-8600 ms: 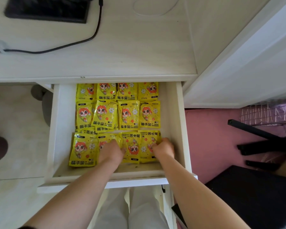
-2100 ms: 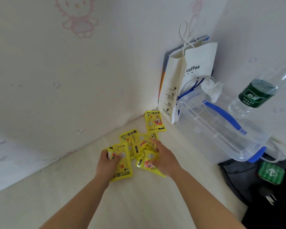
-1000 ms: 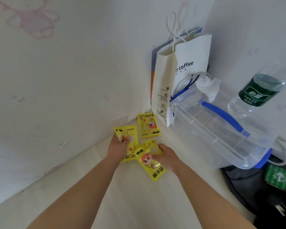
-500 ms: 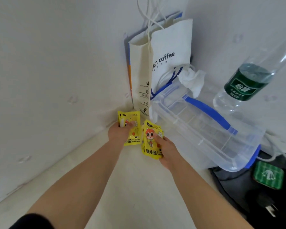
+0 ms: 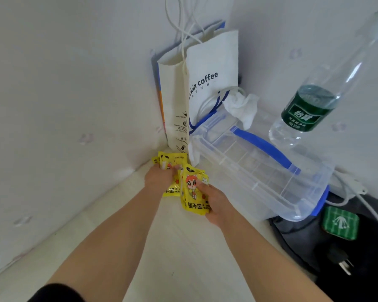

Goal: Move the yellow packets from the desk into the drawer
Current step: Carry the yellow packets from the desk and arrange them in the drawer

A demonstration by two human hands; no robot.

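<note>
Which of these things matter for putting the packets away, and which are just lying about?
In the job: yellow packets, held in the left hand and the right hand; desk.
Lying about: paper bag; clear plastic box; water bottle; crumpled tissue; black bag.

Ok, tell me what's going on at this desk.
A person is gathering yellow packets in the corner of the desk. The left hand holds one bunch, the right hand grips another. A paper coffee bag and a clear plastic box stand just beyond. The drawer is not in view, so these packets have yet to go in.
</note>
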